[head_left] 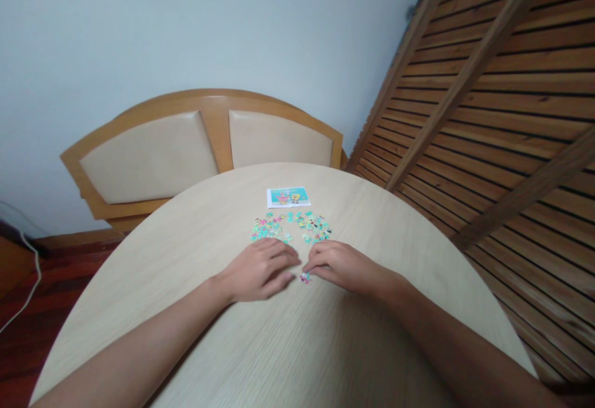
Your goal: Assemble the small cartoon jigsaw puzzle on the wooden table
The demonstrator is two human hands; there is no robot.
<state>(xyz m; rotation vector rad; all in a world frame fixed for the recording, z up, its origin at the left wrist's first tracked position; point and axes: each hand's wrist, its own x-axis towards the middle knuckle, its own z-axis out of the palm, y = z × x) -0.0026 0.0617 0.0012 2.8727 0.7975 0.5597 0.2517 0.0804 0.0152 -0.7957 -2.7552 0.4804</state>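
Observation:
Small joined jigsaw puzzle pieces [305, 278] in pink, purple and teal lie on the table in front of me. My right hand [341, 262] has its thumb and fingers pinched together at the upper edge of these pieces, on a puzzle piece mostly hidden by the fingertips. To their left, my left hand [267, 268] rests on the tabletop with its fingers apart, holding nothing. Loose puzzle pieces form a left pile [268, 228] and a right pile [316, 225] just beyond my hands. Behind them lies a picture card [290, 197] with a pink and a yellow cartoon figure on teal.
The round, pale wood table [209, 346] fills the foreground. A wooden headboard [216, 129] with cream padded panels stands behind it against the wall. A slatted wooden frame [488, 104] leans at the right. A white cable [35, 271] hangs at the far left.

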